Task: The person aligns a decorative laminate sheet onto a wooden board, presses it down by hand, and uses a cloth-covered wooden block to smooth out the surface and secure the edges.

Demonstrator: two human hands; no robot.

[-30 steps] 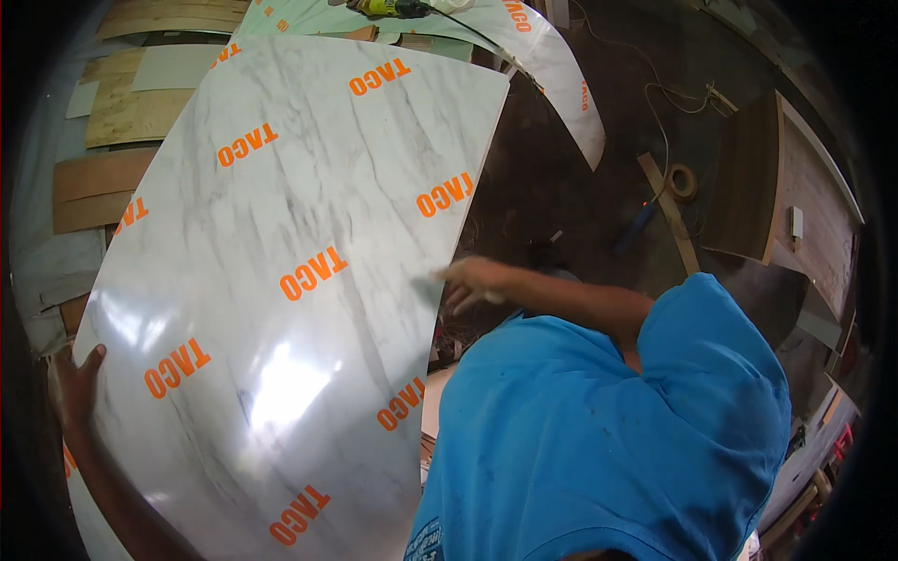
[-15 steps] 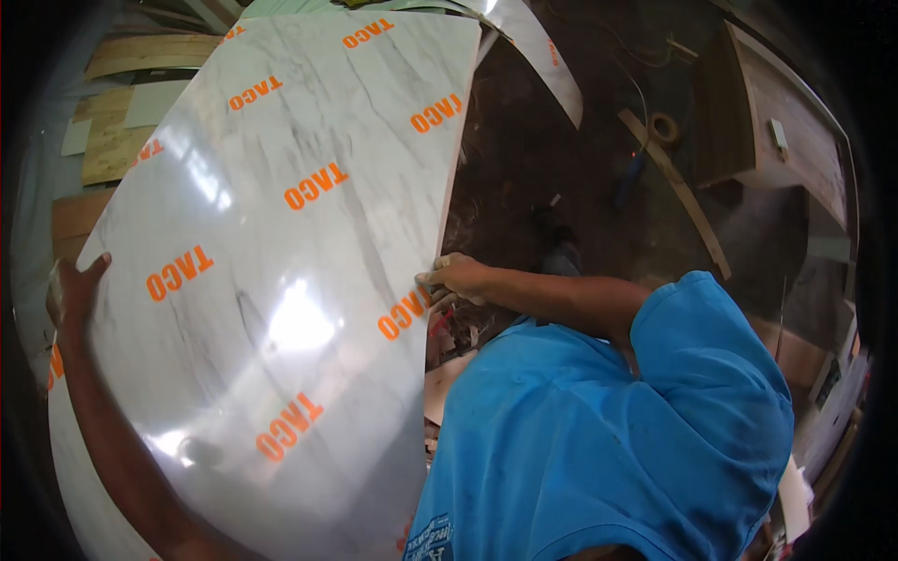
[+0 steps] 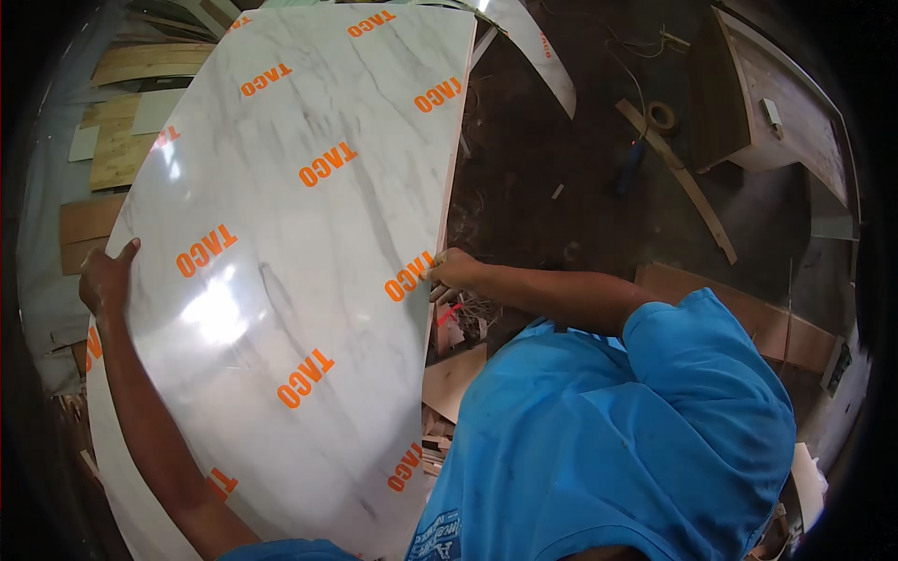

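Note:
A large glossy marble-patterned panel [image 3: 281, 215], white with grey veins and orange print, stretches in front of me from the far edge to the near rim. My left hand [image 3: 109, 278] grips its left edge, thumb on the face and the other fingers partly hidden at the rim. At the right edge, my right hand [image 3: 456, 269] is closed round the panel, its fingertips hard to see. Light from above reflects on the face near the left hand.
Wooden boards [image 3: 117, 154] lie stacked at the left. A second white sheet [image 3: 543, 56] curves behind. On the dark floor at right are a wooden strip [image 3: 687, 192], a tape roll [image 3: 662, 117] and a wooden cabinet [image 3: 725, 103]. Scraps [image 3: 472, 318] lie by my right hand.
The panel's face has slid slightly, its near-left part shifting right. My left hand has moved right and a little up with the edge; the right hand stays nearly in place.

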